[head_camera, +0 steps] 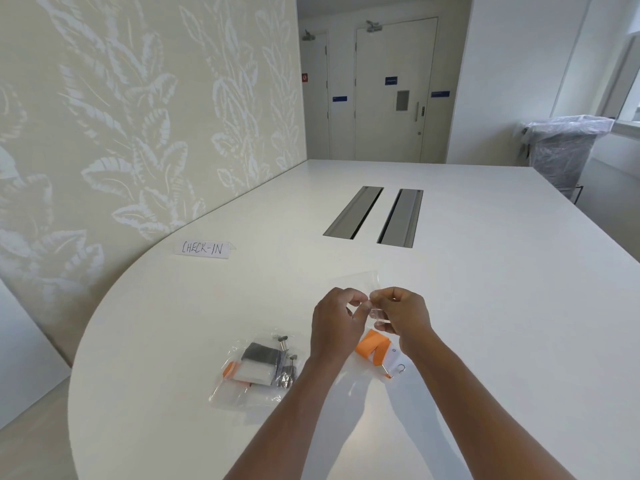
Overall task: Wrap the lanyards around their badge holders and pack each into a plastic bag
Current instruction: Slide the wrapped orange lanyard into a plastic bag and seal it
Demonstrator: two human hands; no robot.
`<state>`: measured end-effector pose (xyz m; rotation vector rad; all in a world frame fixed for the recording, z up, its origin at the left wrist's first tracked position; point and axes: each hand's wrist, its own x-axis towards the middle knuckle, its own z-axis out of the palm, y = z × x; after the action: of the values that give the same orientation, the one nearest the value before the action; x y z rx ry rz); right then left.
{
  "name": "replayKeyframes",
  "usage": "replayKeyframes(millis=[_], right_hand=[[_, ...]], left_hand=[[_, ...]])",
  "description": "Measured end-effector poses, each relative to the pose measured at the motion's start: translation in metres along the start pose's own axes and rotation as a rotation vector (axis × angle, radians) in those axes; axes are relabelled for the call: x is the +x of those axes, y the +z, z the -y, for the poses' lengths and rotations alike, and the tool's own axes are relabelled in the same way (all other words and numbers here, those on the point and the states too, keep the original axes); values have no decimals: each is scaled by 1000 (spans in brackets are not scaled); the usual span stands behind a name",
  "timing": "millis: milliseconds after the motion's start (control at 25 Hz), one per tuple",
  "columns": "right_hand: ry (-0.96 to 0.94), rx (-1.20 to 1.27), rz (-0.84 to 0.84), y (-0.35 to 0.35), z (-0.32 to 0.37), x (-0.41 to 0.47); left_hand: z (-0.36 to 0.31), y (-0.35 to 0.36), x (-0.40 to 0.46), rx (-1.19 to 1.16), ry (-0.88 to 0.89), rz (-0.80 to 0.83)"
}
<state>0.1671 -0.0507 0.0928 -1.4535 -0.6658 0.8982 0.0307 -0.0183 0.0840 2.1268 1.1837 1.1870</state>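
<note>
Both my hands are raised over the white table (485, 306), pinching the mouth of a clear plastic bag (360, 284) between them. My left hand (334, 322) grips one edge and my right hand (403, 315) grips the other. Under my right wrist lies a badge holder wrapped in an orange lanyard (372, 346), its metal clip at the near end. To the left sits a pile of packed bags (258, 368) holding wrapped lanyards, one dark grey and one orange.
A folded paper sign reading CHECK-IN (202, 249) stands near the patterned wall (121, 133). Two metal cable hatches (375, 214) are set in the tabletop further back. A bin lined with plastic (562, 147) stands beyond the far right corner.
</note>
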Motion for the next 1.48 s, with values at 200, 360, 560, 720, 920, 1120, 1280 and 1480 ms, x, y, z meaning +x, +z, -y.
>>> replayKeyframes(millis=[200, 360, 560, 720, 920, 1120, 1280, 1480], right_hand=[[-25, 3, -42, 14, -5, -20], [-18, 12, -58, 20, -12, -33], [28, 37, -99, 27, -14, -46], [-16, 50, -107, 33, -16, -52], [-28, 19, -133, 37, -12, -55], [-1, 80, -120, 35, -8, -54], [35, 171, -43, 34, -4, -53], [47, 176, -50, 42, -1, -49]], left_hand=[[6, -14, -1, -68, -80, 31], [10, -27, -3, -104, -113, 149], [16, -41, -3, -80, -81, 277], [20, -46, -2, -78, -62, 288], [16, -48, -1, -123, -88, 272], [15, -52, 6, -147, -88, 303], [14, -54, 11, -126, -79, 284], [17, -61, 15, -286, -207, 275]])
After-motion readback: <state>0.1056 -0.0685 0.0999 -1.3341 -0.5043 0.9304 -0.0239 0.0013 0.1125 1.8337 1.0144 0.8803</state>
